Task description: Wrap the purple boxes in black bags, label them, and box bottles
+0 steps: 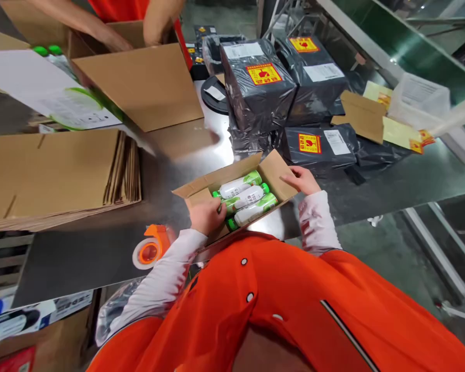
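Note:
A small open cardboard box rests at the table's near edge, against my orange clothing. Inside lie three white-and-green bottles with green caps, side by side. My left hand is at the box's left end, its fingers curled over the inside by the bottles; whether it grips a bottle or only the cardboard is hard to tell. At the right end, my right hand pinches the raised end flap between thumb and fingers.
An orange tape dispenser lies left. Flattened cartons are stacked far left. Black-wrapped parcels stand behind right, near a conveyor. Across the table, another person's hands reach into a large carton.

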The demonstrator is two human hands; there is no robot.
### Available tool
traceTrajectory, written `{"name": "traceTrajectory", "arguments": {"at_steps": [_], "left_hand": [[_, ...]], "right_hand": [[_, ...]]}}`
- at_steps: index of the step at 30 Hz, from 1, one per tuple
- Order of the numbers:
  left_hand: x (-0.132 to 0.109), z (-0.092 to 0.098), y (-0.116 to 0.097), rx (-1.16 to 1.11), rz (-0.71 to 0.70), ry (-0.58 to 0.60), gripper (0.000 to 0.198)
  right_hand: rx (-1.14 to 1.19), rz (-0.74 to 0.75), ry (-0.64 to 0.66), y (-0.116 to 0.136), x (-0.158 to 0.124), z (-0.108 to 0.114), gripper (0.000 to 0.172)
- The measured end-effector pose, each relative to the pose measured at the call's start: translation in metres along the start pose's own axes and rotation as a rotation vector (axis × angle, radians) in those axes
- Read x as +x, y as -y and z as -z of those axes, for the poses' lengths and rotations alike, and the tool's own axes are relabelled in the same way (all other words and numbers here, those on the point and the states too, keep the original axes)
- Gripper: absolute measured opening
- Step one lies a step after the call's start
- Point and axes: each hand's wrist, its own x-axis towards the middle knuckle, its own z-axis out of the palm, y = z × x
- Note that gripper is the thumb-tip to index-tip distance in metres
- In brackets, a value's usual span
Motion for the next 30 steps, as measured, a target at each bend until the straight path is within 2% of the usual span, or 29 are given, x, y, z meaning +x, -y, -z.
{"name": "traceTrajectory", "arguments": {"at_steps": [10,16,22,30], "left_hand": [[0.0013,-0.0004,0.0002,-0.076,-0.012,0.034,0.036],[0.002,0.0019,0.0012,-0.147,-0.042,0.063,0.037],[-0.0016,0.0054,0.0008,-0.169,-0.057,0.03,0.038],[0.0008,0.0054,-0.0019,-0.078,0.011,0.069,0.041]], "right_hand": [[0.017,-0.049,-0.004,-0.0039,-0.0018,0.0029,0.074],[0.009,-0.067,-0.029,-0.0055,-0.0006,0.0041,0.068],[0.029,-0.094,-0.041,-0.0089,0.0,0.0044,0.073],[-0.045,-0.014,-0.03,-0.0059,0.0005,0.0033,0.074]]}}
